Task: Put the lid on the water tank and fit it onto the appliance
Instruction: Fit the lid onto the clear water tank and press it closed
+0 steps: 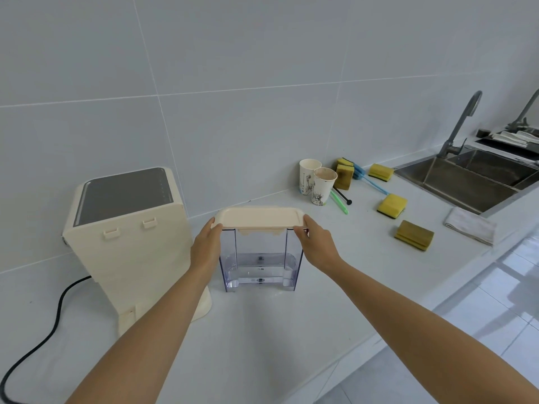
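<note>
So the clear water tank (259, 258) is standing upright on the counter (262, 330), just right of the cream appliance (128, 237). The lid (260, 217) is sitting on top of the tank, or very nearly; I can't tell if it's fully seated. The left hand (207, 243) grips the lid's left end and the right hand (316, 243) its right end, fingers curled on the edges. My tip: press both ends down evenly so it doesn't cock to one side, and check the near edge is flush. The lid's long axis runs left to right, in line with the tank's wide face, which faces the camera. The appliance's back, with two clips, faces right, toward the tank.
</note>
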{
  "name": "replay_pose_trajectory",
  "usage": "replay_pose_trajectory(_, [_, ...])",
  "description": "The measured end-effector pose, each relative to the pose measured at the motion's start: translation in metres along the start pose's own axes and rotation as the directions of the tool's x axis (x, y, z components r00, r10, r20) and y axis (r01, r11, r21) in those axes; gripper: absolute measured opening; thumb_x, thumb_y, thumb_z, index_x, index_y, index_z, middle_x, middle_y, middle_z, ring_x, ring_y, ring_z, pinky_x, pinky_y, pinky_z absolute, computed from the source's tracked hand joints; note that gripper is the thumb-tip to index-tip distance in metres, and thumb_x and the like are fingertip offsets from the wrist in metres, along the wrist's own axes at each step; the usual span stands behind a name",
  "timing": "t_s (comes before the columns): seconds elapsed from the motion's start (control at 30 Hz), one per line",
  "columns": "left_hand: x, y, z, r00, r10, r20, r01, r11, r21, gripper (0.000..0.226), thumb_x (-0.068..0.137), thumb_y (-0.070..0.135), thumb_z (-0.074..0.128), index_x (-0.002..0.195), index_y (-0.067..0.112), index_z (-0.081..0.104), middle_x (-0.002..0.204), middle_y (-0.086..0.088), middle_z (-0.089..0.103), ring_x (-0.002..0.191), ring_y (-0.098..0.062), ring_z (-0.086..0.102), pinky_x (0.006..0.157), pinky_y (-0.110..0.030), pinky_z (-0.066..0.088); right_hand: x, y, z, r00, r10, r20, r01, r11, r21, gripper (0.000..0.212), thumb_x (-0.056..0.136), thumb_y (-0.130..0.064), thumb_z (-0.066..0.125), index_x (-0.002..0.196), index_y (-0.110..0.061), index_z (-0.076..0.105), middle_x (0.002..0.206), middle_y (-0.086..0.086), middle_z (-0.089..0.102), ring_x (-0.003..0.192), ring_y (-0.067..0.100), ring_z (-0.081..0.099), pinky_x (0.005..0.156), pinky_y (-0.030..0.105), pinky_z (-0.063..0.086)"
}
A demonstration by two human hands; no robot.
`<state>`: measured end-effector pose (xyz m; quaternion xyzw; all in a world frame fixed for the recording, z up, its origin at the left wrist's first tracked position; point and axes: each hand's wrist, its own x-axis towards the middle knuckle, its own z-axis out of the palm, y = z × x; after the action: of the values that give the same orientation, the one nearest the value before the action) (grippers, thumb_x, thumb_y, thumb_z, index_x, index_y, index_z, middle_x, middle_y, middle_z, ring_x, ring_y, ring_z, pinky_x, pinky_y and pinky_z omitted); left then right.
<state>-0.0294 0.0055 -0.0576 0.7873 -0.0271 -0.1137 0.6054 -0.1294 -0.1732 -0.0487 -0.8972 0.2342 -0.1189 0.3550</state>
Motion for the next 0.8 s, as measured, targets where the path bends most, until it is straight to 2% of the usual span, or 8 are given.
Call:
replay_pose_trajectory(0.13, [-0.003, 0.000, 0.001, 1.000, -0.009, 0.006, 0.009, 1.000, 0.000, 0.045, 0.092, 0.030, 0.032, 0.137, 0.027, 0.033, 0.147, -0.003, 0.035, 0.133, -0.025, 0.032, 0.108, -0.040, 0.026, 0.000, 0.002, 0.000, 1.000, -0.022, 0.010, 0.022, 1.000, 0.005, 0.037, 0.098, -0.025, 0.034, 0.129, -0.006, 0.038, 0.108, 0.019, 0.062, 0.073, 0.024, 0.052, 0.061, 0.034, 0.041])
replay_pose_trajectory(0.23, [-0.005, 0.000, 0.001, 1.000, -0.022, 0.016, 0.022, 1.000, 0.008, 0.045, 0.092, 0.031, 0.031, 0.137, 0.027, 0.034, 0.144, -0.009, 0.038, 0.130, -0.028, 0.035, 0.108, -0.043, 0.027, 0.000, 0.003, -0.003, 0.999, -0.045, 0.002, 0.045, 0.999, -0.010, 0.040, 0.098, -0.025, 0.033, 0.129, -0.002, 0.040, 0.112, 0.023, 0.062, 0.085, 0.033, 0.059, 0.076, 0.045, 0.048])
replay_pose_trajectory(0.33, [-0.007, 0.001, 0.003, 0.998, -0.056, 0.028, 0.056, 0.998, 0.011, 0.047, 0.092, 0.032, 0.031, 0.137, 0.022, 0.031, 0.143, -0.011, 0.038, 0.129, -0.029, 0.035, 0.106, -0.043, 0.028, 0.003, 0.002, -0.006, 1.000, -0.012, -0.008, 0.012, 1.000, 0.015, 0.042, 0.098, -0.028, 0.033, 0.130, -0.003, 0.041, 0.117, 0.023, 0.062, 0.096, 0.035, 0.059, 0.081, 0.042, 0.047])
replay_pose_trajectory(0.4, [-0.008, 0.001, 0.006, 0.996, -0.084, 0.037, 0.085, 0.996, -0.009, 0.050, 0.091, 0.034, 0.033, 0.139, 0.021, 0.026, 0.144, -0.009, 0.036, 0.130, -0.028, 0.034, 0.104, -0.042, 0.029, 0.008, 0.001, -0.008, 0.999, 0.033, 0.000, -0.033, 0.998, 0.060, 0.044, 0.097, -0.030, 0.032, 0.134, -0.006, 0.038, 0.128, 0.020, 0.057, 0.101, 0.033, 0.058, 0.082, 0.039, 0.046])
replay_pose_trajectory(0.53, [-0.010, 0.003, 0.014, 0.984, -0.172, 0.033, 0.174, 0.982, -0.073, 0.061, 0.090, 0.039, 0.039, 0.142, 0.020, 0.015, 0.149, -0.006, 0.027, 0.134, -0.028, 0.028, 0.105, -0.042, 0.027, 0.023, -0.007, -0.014, 0.994, 0.097, 0.047, -0.103, 0.984, 0.147, 0.052, 0.096, -0.035, 0.034, 0.141, -0.010, 0.025, 0.142, 0.018, 0.043, 0.125, 0.034, 0.044, 0.100, 0.038, 0.036])
replay_pose_trajectory(0.67, [-0.016, 0.008, 0.027, 0.946, -0.320, 0.051, 0.324, 0.942, -0.088, 0.079, 0.085, 0.049, 0.043, 0.144, 0.019, 0.000, 0.153, -0.007, 0.020, 0.136, -0.030, 0.025, 0.108, -0.046, 0.023, 0.038, -0.021, -0.017, 0.987, 0.108, 0.122, -0.132, 0.968, 0.211, 0.057, 0.094, -0.037, 0.036, 0.144, -0.012, 0.022, 0.149, 0.016, 0.034, 0.133, 0.031, 0.035, 0.106, 0.039, 0.032])
replay_pose_trajectory(0.8, [-0.015, 0.014, 0.034, 0.929, -0.369, 0.032, 0.370, 0.924, -0.099, 0.088, 0.084, 0.051, 0.045, 0.143, 0.014, -0.007, 0.154, -0.009, 0.016, 0.138, -0.030, 0.020, 0.112, -0.045, 0.018, 0.047, -0.029, -0.014, 0.975, 0.105, 0.198, -0.149, 0.964, 0.221, 0.057, 0.094, -0.036, 0.038, 0.143, -0.011, 0.025, 0.149, 0.014, 0.032, 0.135, 0.029, 0.033, 0.107, 0.036, 0.030])
